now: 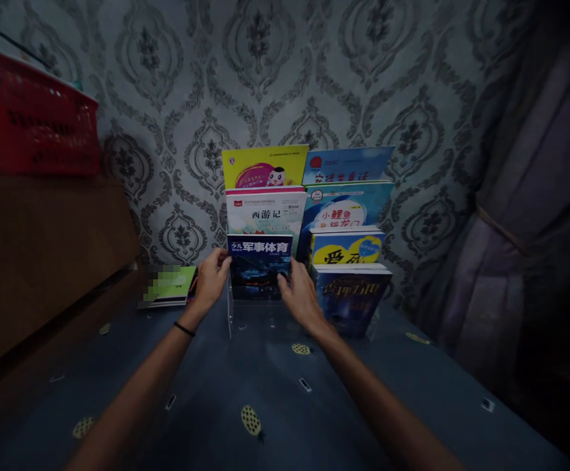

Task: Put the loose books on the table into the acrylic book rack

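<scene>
A dark blue book (260, 271) with white lettering stands upright between my two hands. My left hand (212, 278) closes on its left edge, and my right hand (298, 291) grips the right edge with the thumb on the cover. Below the book shows a clear acrylic stand (260, 317). Behind it, a white book (265, 212) and a yellow book (265, 167) rise in steps. To the right is a second stepped column: a dark book (351, 301) in front, then a yellow-and-blue book (347, 247), a teal book (351, 206) and a blue book (348, 163) at the back.
A small stack of books (171, 284), green on top, lies left of my left hand. A brown box (44, 255) stands at the left with a red basket (34, 118) on it. Patterned wallpaper (167, 118) backs the blue cloth (206, 399). A tied curtain (500, 216) hangs right.
</scene>
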A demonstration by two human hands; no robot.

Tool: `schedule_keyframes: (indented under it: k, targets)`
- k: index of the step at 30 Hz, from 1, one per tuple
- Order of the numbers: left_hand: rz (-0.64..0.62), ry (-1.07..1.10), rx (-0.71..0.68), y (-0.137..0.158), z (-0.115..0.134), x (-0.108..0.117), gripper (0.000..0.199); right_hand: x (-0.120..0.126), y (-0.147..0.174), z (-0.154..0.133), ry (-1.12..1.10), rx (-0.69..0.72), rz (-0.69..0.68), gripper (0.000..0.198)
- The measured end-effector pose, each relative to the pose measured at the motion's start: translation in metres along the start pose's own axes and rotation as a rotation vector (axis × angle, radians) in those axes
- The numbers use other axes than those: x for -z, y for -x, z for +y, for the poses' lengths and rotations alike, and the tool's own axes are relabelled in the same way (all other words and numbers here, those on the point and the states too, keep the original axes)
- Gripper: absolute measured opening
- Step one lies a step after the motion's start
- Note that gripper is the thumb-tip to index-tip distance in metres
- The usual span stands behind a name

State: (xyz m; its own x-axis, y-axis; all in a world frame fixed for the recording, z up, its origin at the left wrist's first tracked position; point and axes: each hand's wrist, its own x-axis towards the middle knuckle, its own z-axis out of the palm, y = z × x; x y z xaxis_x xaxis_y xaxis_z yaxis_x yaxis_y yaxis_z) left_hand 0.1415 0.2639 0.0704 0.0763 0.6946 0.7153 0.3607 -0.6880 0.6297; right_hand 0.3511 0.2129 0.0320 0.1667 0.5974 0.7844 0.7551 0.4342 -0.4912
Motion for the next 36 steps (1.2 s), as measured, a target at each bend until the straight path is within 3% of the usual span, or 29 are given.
schedule_keyframes:
  k: [8,19,36]
  targets:
    - [0.036,-0.003,0.013,0.001,-0.001,-0.005,0.008,-0.007,0.018,0.001,0.025,-0.001,0.005,0.058]
    - [0.035,0.108,0.071,-0.003,-0.009,-0.009,0.018,-0.001,0.009,0.004,0.087,-0.018,-0.064,0.061]
    - [0.038,0.040,0.059,0.001,-0.013,-0.008,0.021,-0.001,0.012,0.005,0.172,-0.021,-0.112,0.063]
